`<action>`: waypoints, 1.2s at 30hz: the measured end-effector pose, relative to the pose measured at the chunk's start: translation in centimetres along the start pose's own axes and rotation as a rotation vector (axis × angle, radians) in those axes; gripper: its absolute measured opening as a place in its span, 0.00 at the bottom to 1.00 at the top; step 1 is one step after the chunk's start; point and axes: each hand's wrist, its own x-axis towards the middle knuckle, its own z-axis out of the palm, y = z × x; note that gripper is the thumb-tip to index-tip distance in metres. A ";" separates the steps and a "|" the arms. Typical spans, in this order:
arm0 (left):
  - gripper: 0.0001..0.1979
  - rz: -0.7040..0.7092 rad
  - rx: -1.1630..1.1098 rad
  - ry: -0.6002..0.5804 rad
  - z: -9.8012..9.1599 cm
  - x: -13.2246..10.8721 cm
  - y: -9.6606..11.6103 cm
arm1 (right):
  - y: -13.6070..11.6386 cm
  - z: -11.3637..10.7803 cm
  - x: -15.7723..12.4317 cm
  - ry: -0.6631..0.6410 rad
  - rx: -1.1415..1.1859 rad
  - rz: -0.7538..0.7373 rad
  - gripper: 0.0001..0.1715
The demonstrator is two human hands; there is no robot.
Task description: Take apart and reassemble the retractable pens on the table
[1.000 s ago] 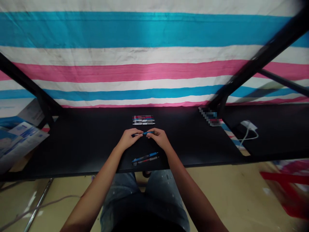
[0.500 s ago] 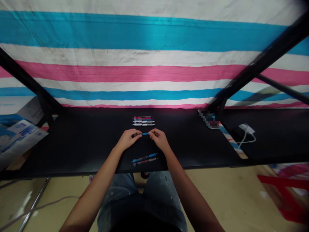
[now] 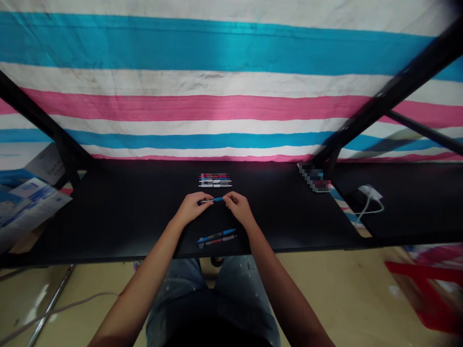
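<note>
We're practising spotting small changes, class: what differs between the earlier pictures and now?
The right hand has shifted slightly right, away from the left hand; its fingers remain at the blue pen's right part. No new grasp or release shows. The left hand, row of pens and two nearer pens stayed put.

White-flecked blue jeans (image 3: pixel 249 284), bare forearms (image 3: pixel 280 277)

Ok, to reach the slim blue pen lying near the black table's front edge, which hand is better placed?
Probably the right hand: the slim blue pen angles toward it, its right end closer than its left is to the left hand. Both hands grip a blue-and-silver pen.
</note>
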 end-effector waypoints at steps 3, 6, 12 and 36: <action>0.09 -0.002 0.002 0.001 0.0 0.0 0.1 | 0.1 0.1 0.0 -0.006 0.085 -0.014 0.18; 0.08 0.022 0.020 -0.015 0.0 0.0 0.1 | 0.1 0.0 0.1 -0.011 0.009 -0.003 0.16; 0.08 0.019 0.024 -0.009 0.1 0.0 0.0 | 0.1 0.0 0.0 -0.020 0.028 -0.017 0.16; 0.27 -0.397 -1.196 0.183 0.3 1.1 2.4 | -0.3 0.9 0.0 -0.028 -0.140 -0.103 0.14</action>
